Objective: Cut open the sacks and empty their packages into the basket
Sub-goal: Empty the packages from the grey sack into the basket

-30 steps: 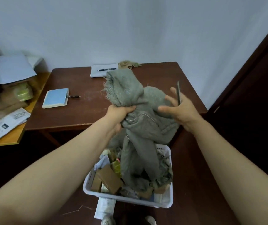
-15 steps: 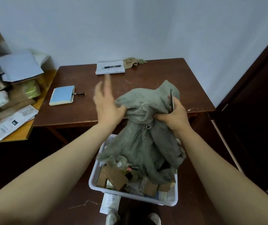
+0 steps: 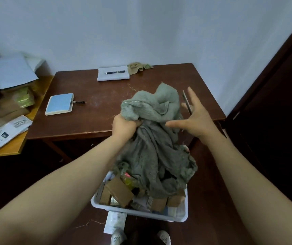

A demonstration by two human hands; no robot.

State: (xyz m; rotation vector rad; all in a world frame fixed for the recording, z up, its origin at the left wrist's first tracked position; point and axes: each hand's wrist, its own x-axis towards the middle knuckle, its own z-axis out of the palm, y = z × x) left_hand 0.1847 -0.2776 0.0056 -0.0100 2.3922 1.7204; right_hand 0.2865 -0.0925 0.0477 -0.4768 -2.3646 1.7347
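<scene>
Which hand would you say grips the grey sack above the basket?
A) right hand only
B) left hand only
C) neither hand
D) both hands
B: the left hand bunches the grey sack in its fist over the basket, while the right hand, a thin blade pinched in it, is spread beside the cloth, not closed on it.

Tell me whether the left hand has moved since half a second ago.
Yes. The left hand has come back from over the brown table toward its front edge, and now grips the grey sack.
</scene>
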